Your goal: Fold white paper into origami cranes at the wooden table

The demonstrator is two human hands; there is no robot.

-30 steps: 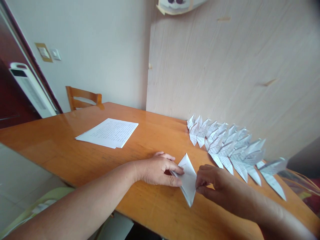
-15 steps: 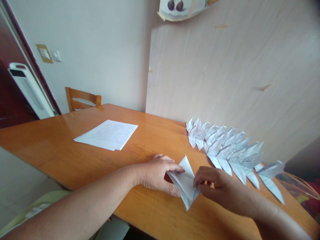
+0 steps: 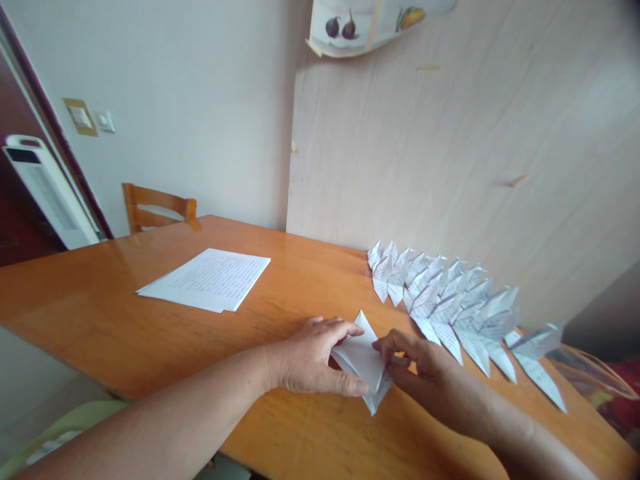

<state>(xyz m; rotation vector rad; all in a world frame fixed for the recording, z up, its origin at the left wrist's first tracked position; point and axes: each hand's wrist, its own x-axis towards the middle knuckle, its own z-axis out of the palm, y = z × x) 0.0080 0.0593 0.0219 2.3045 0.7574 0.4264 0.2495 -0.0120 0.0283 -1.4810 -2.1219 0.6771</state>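
Toward the front edge of the bench [image 3: 280, 300], I have a folded paper [image 3: 363, 360] lying between my two hands, a pointed, kite-like piece whose long axis runs from the bench's front toward its back. My left grip [image 3: 313, 357] lies along the paper's left edge, forefinger on the upper face and thumb by the near part, the two spread apart; I cannot tell whether anything is pinched there. My right grip [image 3: 433, 370] has thumb and forefinger closed on the paper's right edge. Both hands touch it, so neither is the nearer; what counts, I judge, is that my right grip works across the long axis, not along it, with my left as the brace. At the tip toward the bench's front, a lower layer shows past the top one. Farther along the bench's right side, I see rows of folded pieces [image 3: 457, 307], well apart from the one in hand. Toward the bench's left end, written sheets [image 3: 210, 280] lie flat, and beyond its far left corner stands a chair [image 3: 163, 200].
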